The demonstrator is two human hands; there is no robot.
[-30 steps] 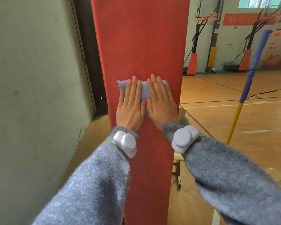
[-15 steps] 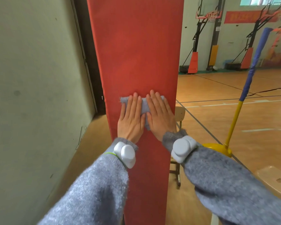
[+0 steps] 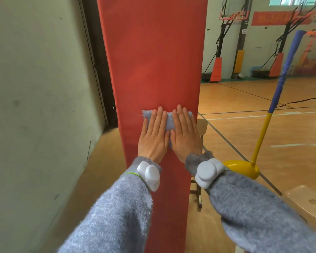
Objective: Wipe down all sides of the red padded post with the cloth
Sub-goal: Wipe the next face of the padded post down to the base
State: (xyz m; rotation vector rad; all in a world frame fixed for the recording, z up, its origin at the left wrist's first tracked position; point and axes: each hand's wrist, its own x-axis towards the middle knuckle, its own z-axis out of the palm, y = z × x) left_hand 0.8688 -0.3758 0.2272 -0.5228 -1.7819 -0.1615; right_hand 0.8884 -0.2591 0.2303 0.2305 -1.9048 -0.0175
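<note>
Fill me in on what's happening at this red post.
A person in fuzzy grey sleeves is wiping the tall red padded post. The left hand and right hand lie flat side by side, fingers straight, pressing a small blue-grey cloth against its front face. Only this face shows, so the other sides cannot be judged.

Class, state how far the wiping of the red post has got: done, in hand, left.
Done: nothing provable; the red padded post shows no wiped mark. In hand: left hand and right hand press the cloth flat on its front face. Left: the other sides, unseen here.
</note>
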